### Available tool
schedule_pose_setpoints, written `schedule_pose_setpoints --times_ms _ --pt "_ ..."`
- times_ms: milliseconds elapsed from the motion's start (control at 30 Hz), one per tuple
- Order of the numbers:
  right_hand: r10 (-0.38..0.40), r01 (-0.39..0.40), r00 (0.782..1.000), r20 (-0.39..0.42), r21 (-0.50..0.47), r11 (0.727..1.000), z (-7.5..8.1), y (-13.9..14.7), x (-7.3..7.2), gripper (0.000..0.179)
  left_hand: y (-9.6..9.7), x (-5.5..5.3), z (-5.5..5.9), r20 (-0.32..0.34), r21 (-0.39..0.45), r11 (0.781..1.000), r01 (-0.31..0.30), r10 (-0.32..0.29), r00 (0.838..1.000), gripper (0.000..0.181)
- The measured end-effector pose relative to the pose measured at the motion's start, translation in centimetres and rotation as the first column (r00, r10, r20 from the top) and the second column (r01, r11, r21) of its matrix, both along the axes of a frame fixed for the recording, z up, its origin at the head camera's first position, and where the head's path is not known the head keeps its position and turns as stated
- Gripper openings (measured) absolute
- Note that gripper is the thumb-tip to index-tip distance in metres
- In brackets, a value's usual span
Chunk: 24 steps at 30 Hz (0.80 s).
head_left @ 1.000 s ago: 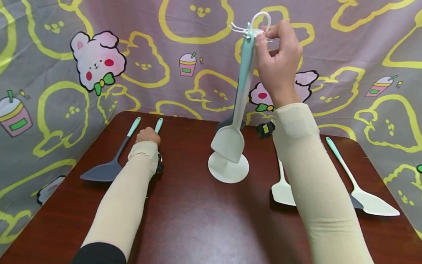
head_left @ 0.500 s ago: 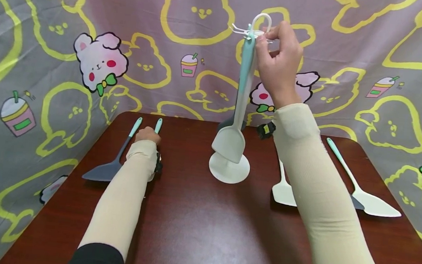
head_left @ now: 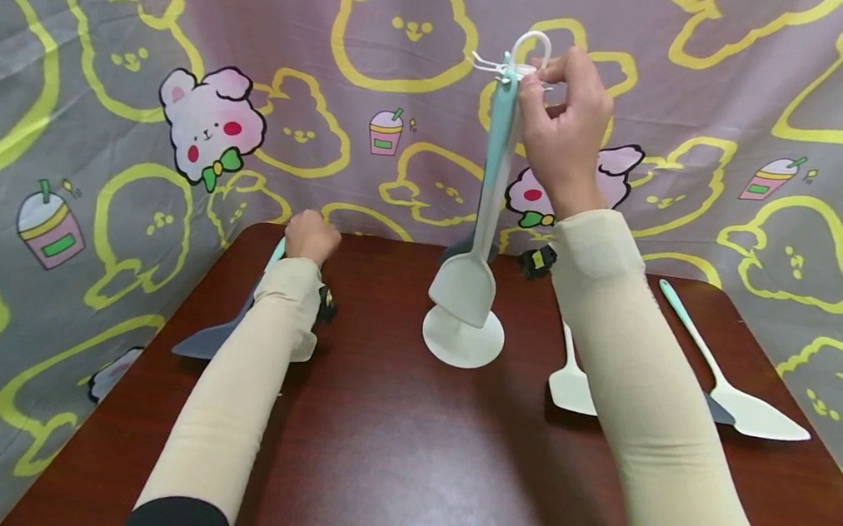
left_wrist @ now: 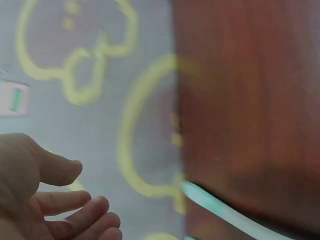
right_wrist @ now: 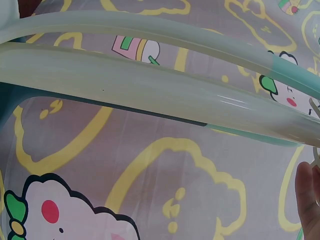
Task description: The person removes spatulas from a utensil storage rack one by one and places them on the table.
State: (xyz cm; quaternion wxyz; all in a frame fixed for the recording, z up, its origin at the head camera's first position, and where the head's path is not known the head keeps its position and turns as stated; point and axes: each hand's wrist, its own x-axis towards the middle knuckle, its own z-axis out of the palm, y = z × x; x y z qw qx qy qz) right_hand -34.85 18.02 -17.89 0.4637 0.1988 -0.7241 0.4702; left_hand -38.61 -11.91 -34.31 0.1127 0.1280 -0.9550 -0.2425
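My right hand (head_left: 569,125) pinches the top of a white utensil stand (head_left: 485,345) just below its loop. From the stand's hooks hang a white spatula (head_left: 464,288) with a teal handle and, behind it, a dark grey-headed utensil (head_left: 456,251). In the right wrist view, fingertips (right_wrist: 307,195) show at the right edge beside the long handles. My left hand (head_left: 311,237) is over the table's back left, holding nothing. The left wrist view shows its fingers (left_wrist: 75,200) loosely bent, apart from a teal handle (left_wrist: 220,207) on the table. A pale utensil head (head_left: 304,348) peeks out below that wrist.
A dark grey turner (head_left: 204,342) lies at the left, partly behind the left forearm. On the right lie a white spatula (head_left: 572,391), a dark grey head (head_left: 720,409) and a pointed white turner (head_left: 765,414). A patterned curtain (head_left: 434,114) hangs behind the table (head_left: 404,462).
My left hand has risen and moved slightly forward and right from the teal handle it was at. My right hand keeps its place on the stand. The head view has shifted slightly.
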Motion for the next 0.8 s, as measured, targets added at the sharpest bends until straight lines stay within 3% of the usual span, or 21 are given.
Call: schedule_pose_setpoints --times_ms 133,267,467,633,800 --pt "-0.008 0.008 1.000 0.000 -0.011 1.000 0.0 0.0 -0.1 0.011 1.5 0.5 2.3 -0.097 0.055 0.996 0.071 -0.066 0.993 0.038" --pt "-0.010 0.010 1.000 0.002 -0.011 1.000 -0.1 0.0 -0.2 0.010 3.1 1.0 3.9 -0.224 0.089 0.987 0.131 -0.109 0.969 0.039" --pt "-0.006 0.006 1.000 0.000 -0.007 1.000 -0.3 0.0 -0.1 0.011 5.2 1.7 5.4 -0.447 0.128 0.962 0.239 -0.159 0.880 0.030" --pt "0.000 0.000 1.000 -0.019 -0.003 1.000 -0.3 0.0 -0.1 0.011 6.8 3.2 6.8 -0.543 0.112 0.932 0.346 -0.234 0.806 0.027" --pt "0.005 -0.005 0.999 -0.036 -0.008 1.000 -0.1 0.0 -0.3 0.012 8.9 5.2 8.2 -0.596 0.119 0.873 0.473 -0.318 0.737 0.025"
